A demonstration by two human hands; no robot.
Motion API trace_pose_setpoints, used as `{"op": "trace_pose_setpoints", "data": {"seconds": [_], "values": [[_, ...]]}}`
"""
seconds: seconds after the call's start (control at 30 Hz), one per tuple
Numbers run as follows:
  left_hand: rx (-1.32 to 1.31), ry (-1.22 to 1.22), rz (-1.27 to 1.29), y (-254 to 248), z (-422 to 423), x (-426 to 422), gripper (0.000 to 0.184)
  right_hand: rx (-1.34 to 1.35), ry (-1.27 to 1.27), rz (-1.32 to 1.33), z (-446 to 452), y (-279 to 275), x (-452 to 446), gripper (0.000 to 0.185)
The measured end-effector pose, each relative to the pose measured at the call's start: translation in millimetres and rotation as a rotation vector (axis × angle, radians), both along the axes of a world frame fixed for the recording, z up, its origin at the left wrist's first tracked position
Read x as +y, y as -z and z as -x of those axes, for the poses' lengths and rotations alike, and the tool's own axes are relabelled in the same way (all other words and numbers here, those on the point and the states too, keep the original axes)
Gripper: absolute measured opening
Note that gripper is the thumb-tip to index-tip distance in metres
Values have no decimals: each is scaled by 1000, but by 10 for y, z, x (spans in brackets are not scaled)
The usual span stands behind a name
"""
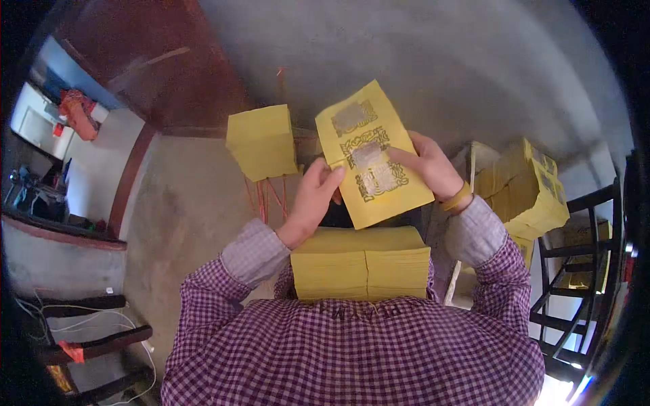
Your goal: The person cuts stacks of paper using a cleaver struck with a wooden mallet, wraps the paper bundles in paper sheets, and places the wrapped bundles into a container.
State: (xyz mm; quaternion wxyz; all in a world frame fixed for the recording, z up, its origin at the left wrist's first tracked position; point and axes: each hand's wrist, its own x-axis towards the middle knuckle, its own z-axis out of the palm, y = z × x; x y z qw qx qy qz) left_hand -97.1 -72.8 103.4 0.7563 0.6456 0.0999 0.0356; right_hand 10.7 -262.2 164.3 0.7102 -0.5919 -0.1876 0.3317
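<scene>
A yellow sheet of joss paper point(399, 142), printed with dark ornate frames around silvery patches, is held up and tilted in front of me. My left hand point(315, 193) pinches its left edge, thumb on the printed face. On the other side, my right hand point(433, 169) grips the right edge, its thumb lying over the print; the fingers behind the sheet are partly hidden. Just below both hands, a thick stack of yellow paper point(332, 271) rests close against my body. I cannot tell whether the held paper is one sheet or several.
Another yellow paper block point(261, 145) stands ahead on the left, with thin red legs or cords beneath it. More yellow bundles point(518, 193) are piled at the right, beside a dark slatted chair point(575, 254). Dark bars with white cables point(95, 331) lie at the lower left.
</scene>
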Motion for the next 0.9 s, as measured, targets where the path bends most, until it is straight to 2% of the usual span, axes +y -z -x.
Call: {"op": "trace_pose_setpoints", "data": {"seconds": [0.03, 0.1, 0.13, 0.17, 0.2, 0.23, 0.27, 0.33, 0.4, 0.43, 0.5, 0.6, 0.63, 0.7, 0.8, 0.87, 0.9], "values": [[1, 0, 0, -5, 13, 43, 21, -232, 0, 170, 12, 0, 14, 37], [-129, -57, -622, -29, 69, 193, 30, -215, 24, 129, -43, 19, -31, 40], [-128, -56, -622, -165, 94, 234, 30, -590, -56, 282, -80, -68, -69, 39], [-396, -173, -1031, -431, 134, 260, 37, -962, -137, 432, -85, -156, -91, 39], [-665, -293, -1433, -657, 177, 269, 44, -955, -142, 431, -26, -257, -74, 39], [-652, -293, -1432, -821, 195, 209, 44, -1118, -272, 544, 75, -371, -32, 39], [-723, -109, -1472, -970, 178, 104, 48, -1284, -407, 656, 160, -424, 26, 38], [-783, 76, -1499, -1000, 148, 25, 52, -1317, -517, 594, 300, -328, 107, 34], [-366, 480, -1415, -895, 91, 34, 47, -1330, -549, 562, 340, -210, 118, 34], [-365, 482, -1413, -794, 38, 55, 47, -1233, -505, 638, 339, -177, 107, 33], [-132, 664, -1223, -596, -78, 99, 39, -1134, -458, 710, 306, -113, 80, 32], [-212, 756, -1211, -552, -111, 145, 33, -1133, -516, 694, 250, -70, 90, 32], [-205, 756, -1204, -552, -115, 149, 33, -1103, -615, 727, 264, -107, 125, 32], [-192, 942, -1092, -587, -147, 171, 31, -1079, -716, 756, 244, -151, 196, 34], [-295, 859, -1121, -508, -147, 186, 30, -1000, -771, 789, 202, -112, 211, 36], [-350, 848, -1087, -439, -103, 179, 29, -910, -774, 616, 201, 55, 137, 32], [-413, 834, -1052, -409, -93, 167, 29, -902, -771, 618, 211, 108, 106, 32]]}}
